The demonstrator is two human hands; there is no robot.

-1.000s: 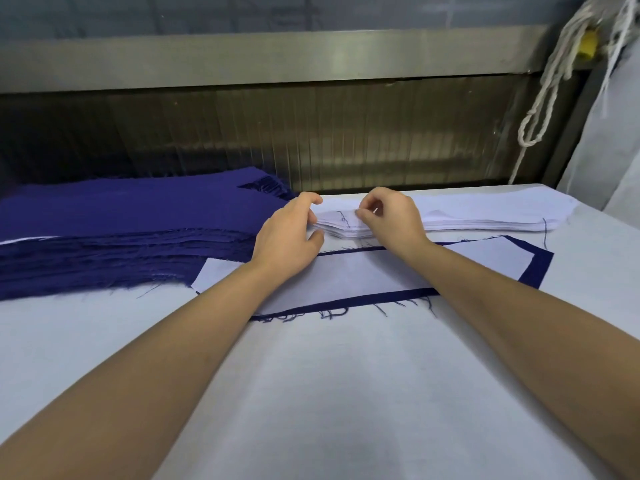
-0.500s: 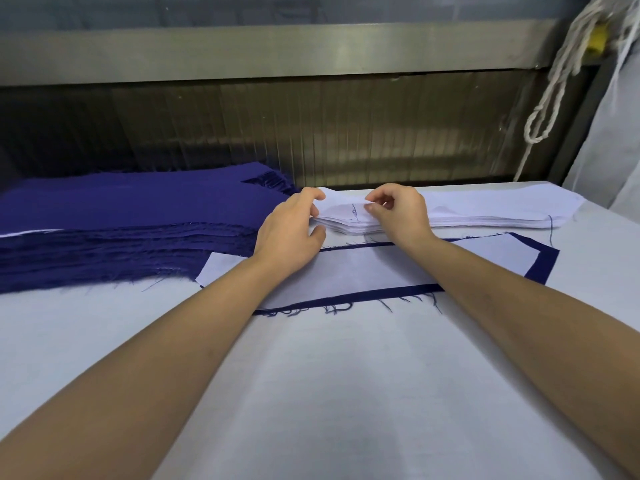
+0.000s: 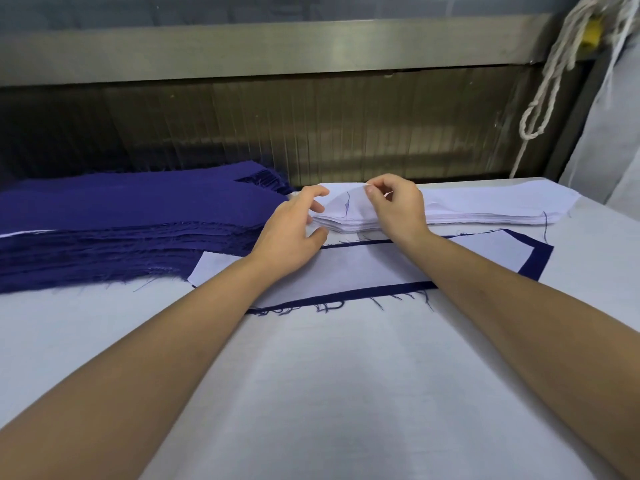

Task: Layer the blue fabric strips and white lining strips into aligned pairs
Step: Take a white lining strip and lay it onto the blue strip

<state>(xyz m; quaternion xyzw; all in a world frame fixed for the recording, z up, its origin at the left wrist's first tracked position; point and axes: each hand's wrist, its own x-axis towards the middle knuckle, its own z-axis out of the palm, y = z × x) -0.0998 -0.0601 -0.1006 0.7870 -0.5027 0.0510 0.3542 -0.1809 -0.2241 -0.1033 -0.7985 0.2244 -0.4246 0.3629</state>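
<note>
A thick stack of blue fabric strips [image 3: 114, 216] lies at the left rear of the table. A stack of white lining strips [image 3: 485, 209] lies at the right rear. In front of them, a white lining strip [image 3: 363, 268] rests on a blue strip [image 3: 535, 259] whose border shows around it. My right hand [image 3: 394, 206] pinches the top lining strip [image 3: 341, 206] at the stack's left end and lifts its edge. My left hand [image 3: 294, 233] hovers beside that end, fingers loosely curled, holding nothing.
The table [image 3: 311, 393] is covered in pale cloth. A metal machine housing [image 3: 277, 98] runs along the back edge. White cords [image 3: 550, 81] hang at the upper right beside a grey fabric mass [image 3: 616, 133].
My right hand has raised the top lining strip's left edge higher off the stack. My left hand has loosened and drawn slightly away from the stack's end.
</note>
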